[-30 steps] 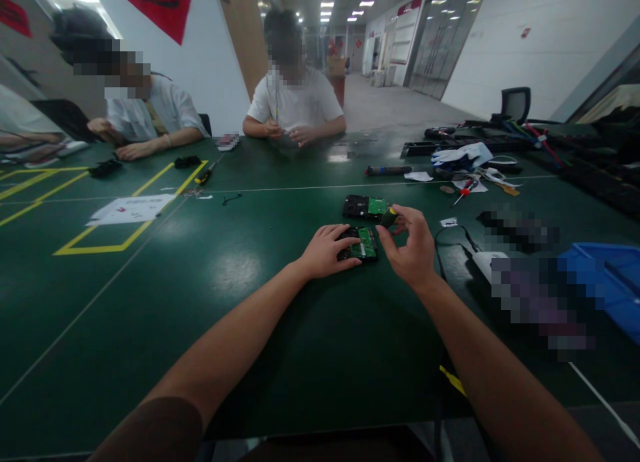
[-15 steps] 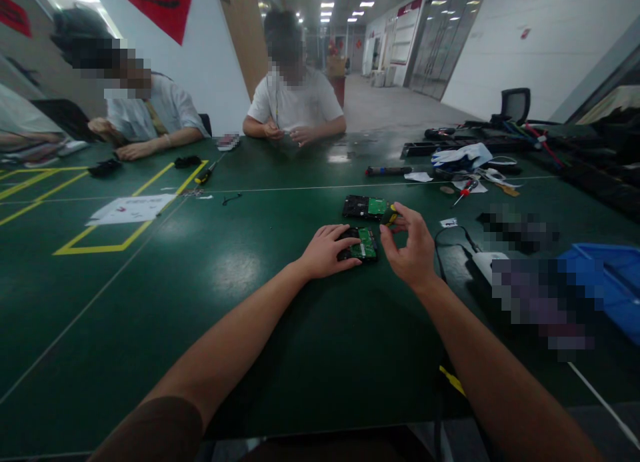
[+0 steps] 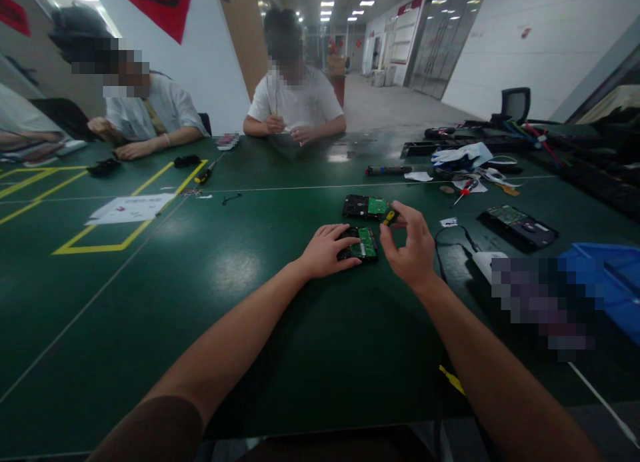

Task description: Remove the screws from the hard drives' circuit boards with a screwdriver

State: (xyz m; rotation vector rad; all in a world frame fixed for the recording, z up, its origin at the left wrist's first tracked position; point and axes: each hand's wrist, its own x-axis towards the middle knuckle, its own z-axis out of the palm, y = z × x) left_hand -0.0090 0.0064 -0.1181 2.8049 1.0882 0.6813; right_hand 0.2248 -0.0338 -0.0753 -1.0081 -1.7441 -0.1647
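My left hand [image 3: 327,252] lies over a hard drive [image 3: 367,244] with a green circuit board, its fingers across the top and its thumb along the near edge, holding it on the table. Part of that drive is hidden under the hand. Just to the right, my right hand [image 3: 413,245] pinches a screwdriver [image 3: 390,217] by its short yellow-and-black handle. The handle is tilted above the drive's right end; I cannot make out the tip. Directly behind lies a second hard drive [image 3: 364,207], board side up.
A third hard drive [image 3: 520,226] sits at the right, near a blue bin [image 3: 607,275] and a cable. Farther back are gloves [image 3: 463,157] and a red-handled screwdriver [image 3: 466,190]. Two people sit across the green table [image 3: 240,329]. Paper [image 3: 130,209] lies at left.
The screwdriver handle has turned a little between my right fingers, showing more yellow. My left hand and both drives near it have stayed put. The person opposite has shifted a hand slightly.
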